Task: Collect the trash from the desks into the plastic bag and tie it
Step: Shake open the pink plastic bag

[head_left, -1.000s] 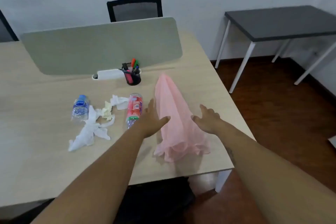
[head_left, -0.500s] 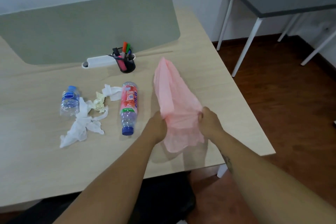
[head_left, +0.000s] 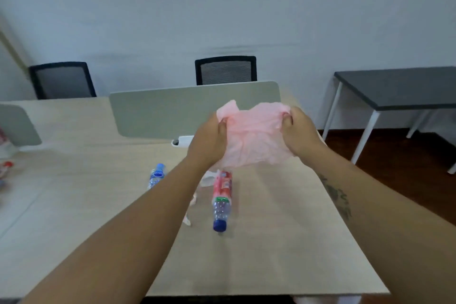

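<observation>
1. Left hand (head_left: 209,139) and right hand (head_left: 299,131) — each clamped on one side of the pink plastic bag (head_left: 254,136), held up off the desk (head_left: 283,242).
2. White tissue (head_left: 191,207) is mostly hidden by the left forearm.
3. Red-label bottle (head_left: 222,198) and blue-label bottle (head_left: 156,176) lie on the desk — label text is unreadable.

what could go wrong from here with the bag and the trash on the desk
The thin pink bag, stretched between the left hand and the right hand, might tear as it is pulled open. The red-labelled bottle lies on its side and could roll. The tissue is mostly hidden under the left forearm and may be missed.
</observation>
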The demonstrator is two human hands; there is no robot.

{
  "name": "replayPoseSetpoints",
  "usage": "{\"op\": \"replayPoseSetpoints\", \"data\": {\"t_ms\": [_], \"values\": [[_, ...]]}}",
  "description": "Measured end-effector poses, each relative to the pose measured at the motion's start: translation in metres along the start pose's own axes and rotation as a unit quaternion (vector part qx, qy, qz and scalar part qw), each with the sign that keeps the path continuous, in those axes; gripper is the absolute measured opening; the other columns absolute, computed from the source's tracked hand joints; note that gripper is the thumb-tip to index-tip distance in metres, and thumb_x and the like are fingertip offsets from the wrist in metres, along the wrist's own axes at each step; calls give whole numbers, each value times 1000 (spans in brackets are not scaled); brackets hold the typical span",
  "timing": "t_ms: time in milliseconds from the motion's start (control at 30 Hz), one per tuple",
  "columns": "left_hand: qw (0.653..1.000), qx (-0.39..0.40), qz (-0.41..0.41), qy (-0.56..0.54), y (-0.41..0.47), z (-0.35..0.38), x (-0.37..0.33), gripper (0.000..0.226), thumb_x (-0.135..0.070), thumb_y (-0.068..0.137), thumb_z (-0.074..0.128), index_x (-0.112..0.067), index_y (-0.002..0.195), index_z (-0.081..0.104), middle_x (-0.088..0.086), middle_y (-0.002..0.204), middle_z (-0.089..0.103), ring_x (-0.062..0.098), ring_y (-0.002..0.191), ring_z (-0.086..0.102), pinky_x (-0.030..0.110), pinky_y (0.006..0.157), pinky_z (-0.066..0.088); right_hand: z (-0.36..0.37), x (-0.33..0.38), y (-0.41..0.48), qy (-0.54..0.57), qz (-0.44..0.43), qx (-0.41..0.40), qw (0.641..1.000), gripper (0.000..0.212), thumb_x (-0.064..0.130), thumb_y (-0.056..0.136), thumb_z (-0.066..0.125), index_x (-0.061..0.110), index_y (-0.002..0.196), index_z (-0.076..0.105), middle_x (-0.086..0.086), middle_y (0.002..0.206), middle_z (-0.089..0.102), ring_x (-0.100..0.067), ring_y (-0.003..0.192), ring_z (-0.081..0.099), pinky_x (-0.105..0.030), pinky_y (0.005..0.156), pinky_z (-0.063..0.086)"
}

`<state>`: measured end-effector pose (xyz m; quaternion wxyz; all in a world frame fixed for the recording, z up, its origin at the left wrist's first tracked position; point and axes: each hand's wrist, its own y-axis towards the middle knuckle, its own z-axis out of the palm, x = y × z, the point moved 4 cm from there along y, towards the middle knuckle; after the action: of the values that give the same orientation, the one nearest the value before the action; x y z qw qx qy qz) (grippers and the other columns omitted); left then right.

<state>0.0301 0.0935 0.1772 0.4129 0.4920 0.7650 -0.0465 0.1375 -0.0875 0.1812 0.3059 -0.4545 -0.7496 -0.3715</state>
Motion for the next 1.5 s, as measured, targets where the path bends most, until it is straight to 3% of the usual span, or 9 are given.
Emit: {"op": "replayPoseSetpoints", "data": {"t_ms": [200,467,567,800,900,1033,1200,1267,1500], "values": [[995,-77,-55,35,-15,-131,74,37,-50,97,37,-15,98,47,2,87,55,29,85,54,38,70,40,84,100,-16,66,-64,56,994,22,20,102,33,14,100,54,0,93,55,-17,83,50,-27,62,39],[985,-31,-148,85,-91,-288,268,77,-82,78,36,-29,134,31,12,128,58,33,106,58,44,87,47,291,209,-88,16,-100,197,975,20,21,101,39,16,85,49,-4,88,54,-23,82,48,-26,65,31],[975,61,-176,117,-118,-323,338,94,-66,73,67,-34,147,17,7,143,46,33,124,51,48,100,43,372,238,-122,-2,-74,239,968,21,23,99,42,9,90,55,-9,95,58,-26,88,53,-32,73,40],[917,53,-127,374,-129,-367,425,73,-56,81,62,-38,145,31,-1,129,48,27,115,50,39,90,46,472,291,-172,43,-54,298,952,31,28,92,55,19,66,41,4,67,46,-20,67,43,-28,53,31],[924,15,-82,372,-112,-372,429,25,-35,90,55,-29,115,60,-1,108,60,26,104,57,34,78,42,489,295,-164,46,-37,350,935,25,37,83,69,15,85,57,0,82,58,-17,73,53,-29,62,40],[948,-2,-174,268,-89,-383,444,26,-13,86,46,-24,104,61,4,98,65,30,92,62,33,73,48,500,272,-130,-65,1,322,945,50,50,74,75,21,112,58,2,96,56,-21,89,55,-31,73,43],[954,-15,-238,181,-36,-388,461,14,-21,85,49,-25,92,59,-4,83,66,22,78,62,30,69,51,531,297,-110,10,-53,375,925,104,73,58,73,37,147,31,3,147,28,-20,133,34,-42,110,33],[959,1,-253,128,-10,-383,466,8,-22,84,54,-28,89,57,-5,75,68,18,72,66,33,70,56,549,303,-104,-96,-115,388,909,113,71,58,75,39,150,19,5,156,13,-24,141,18,-46,114,23],[961,39,-200,186,45,-405,479,11,-18,88,58,-25,79,61,-3,72,64,15,61,60,26,58,49,560,269,-45,-282,-127,178,934,21,22,89,51,14,108,54,-10,114,49,-36,101,54,-41,80,42]]}}
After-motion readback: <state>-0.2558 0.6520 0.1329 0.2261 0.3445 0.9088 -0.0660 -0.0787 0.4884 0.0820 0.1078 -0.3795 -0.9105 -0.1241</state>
